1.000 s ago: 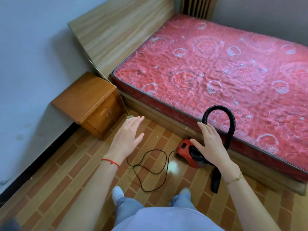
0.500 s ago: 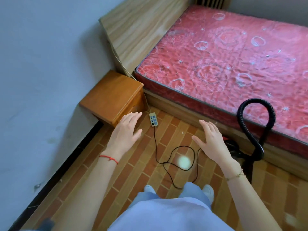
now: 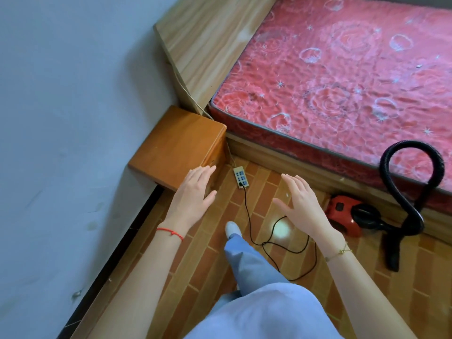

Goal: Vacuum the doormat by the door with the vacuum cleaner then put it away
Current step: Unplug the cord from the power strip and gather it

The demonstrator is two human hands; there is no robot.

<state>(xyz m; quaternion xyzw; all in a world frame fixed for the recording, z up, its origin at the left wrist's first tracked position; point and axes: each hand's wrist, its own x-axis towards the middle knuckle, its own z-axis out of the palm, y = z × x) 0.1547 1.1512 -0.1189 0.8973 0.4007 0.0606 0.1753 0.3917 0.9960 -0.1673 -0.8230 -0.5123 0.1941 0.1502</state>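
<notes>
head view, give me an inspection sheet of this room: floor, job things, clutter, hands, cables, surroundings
surface: brick-pattern floor, with a bright light spot on it
job's things: red vacuum cleaner on the floor beside the bed, its black hose looped upward; no doormat in view
clutter: nothing seen
grippers: left hand and right hand both held out flat, fingers straight, holding nothing
cables: black cord plugged into the power strip and lying in loose loops on the floor
surroundings: wooden nightstand against the wall, bed with a red mattress and wooden headboard
</notes>
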